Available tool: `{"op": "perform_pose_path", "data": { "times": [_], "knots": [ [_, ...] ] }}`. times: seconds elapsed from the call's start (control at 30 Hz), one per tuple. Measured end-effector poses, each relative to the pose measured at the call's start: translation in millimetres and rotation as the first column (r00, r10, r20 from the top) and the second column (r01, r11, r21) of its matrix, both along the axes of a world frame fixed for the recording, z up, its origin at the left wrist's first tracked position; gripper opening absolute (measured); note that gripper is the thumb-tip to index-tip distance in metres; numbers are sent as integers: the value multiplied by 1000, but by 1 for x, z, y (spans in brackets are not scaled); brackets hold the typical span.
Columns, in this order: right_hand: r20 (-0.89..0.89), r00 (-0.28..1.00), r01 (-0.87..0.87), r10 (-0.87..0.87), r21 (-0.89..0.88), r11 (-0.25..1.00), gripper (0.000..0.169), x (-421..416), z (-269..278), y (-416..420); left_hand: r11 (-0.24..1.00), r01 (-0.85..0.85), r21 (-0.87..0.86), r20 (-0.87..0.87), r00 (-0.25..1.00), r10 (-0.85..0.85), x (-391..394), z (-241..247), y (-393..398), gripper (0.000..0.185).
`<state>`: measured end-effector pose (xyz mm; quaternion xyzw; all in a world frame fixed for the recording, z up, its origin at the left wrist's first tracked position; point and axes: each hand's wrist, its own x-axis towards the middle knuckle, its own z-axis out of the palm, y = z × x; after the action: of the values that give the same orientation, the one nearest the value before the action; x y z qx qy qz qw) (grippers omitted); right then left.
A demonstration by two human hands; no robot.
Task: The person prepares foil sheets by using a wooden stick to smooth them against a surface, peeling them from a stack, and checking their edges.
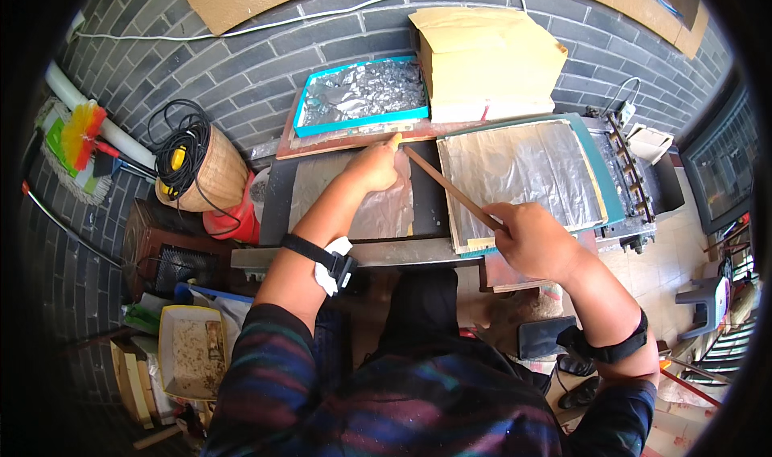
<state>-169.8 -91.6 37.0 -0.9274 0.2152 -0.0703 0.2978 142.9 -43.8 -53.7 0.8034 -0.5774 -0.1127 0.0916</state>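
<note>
In my right hand [534, 240] is a thin wooden stick [449, 185], its far end pointing up and left to beside my left hand. My left hand [374, 164] is over the top right part of a thin foil-like sheet [386, 210], which lies on a black board [427, 216]. A small yellow thing [395, 140] shows at its fingertips; whether they grip it or wear it I cannot tell. Right of the board, a stack of crinkled silvery sheets [518, 173] rests on a teal mat [594, 155], below the right end of the stick.
A blue-rimmed tray [362, 122] of crumpled foil stands at the back, beside a tall stack of yellowish paper [488, 65]. Metal machine parts [630, 167] flank the right side. Coiled black cable [187, 131] tops a wooden container [223, 167] on the left. A brick wall rises behind.
</note>
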Motion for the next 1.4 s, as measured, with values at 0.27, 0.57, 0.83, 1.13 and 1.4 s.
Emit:
{"op": "perform_pose_path", "data": {
  "times": [0.27, 0.57, 0.83, 1.13, 1.4],
  "knots": [
    [-8, 1000, -5, 5, 27, 1000, 31, -3, 1, 4, 998, -63, 13, 1, 998, 63, -1, 0, 1, 68],
    [-45, 999, 25, -23, 27, 999, 32, -3, 7, 0, 997, -66, 33, 68, 996, 63, 0, 4, 3, 44],
    [-37, 999, 10, -12, -30, 999, 32, 7, 0, -3, 996, -78, 35, 67, 995, 75, 0, -2, 0, 41],
    [-5, 1000, -17, 17, -18, 1000, 33, -8, 14, 0, 992, -121, -33, 31, 992, 122, 7, -2, 2, 46],
    [-78, 990, 124, -121, 30, 992, 28, -34, 43, 14, 956, -174, -235, -10, 984, 177, 2, 27, 32, 43]
  ]
}}
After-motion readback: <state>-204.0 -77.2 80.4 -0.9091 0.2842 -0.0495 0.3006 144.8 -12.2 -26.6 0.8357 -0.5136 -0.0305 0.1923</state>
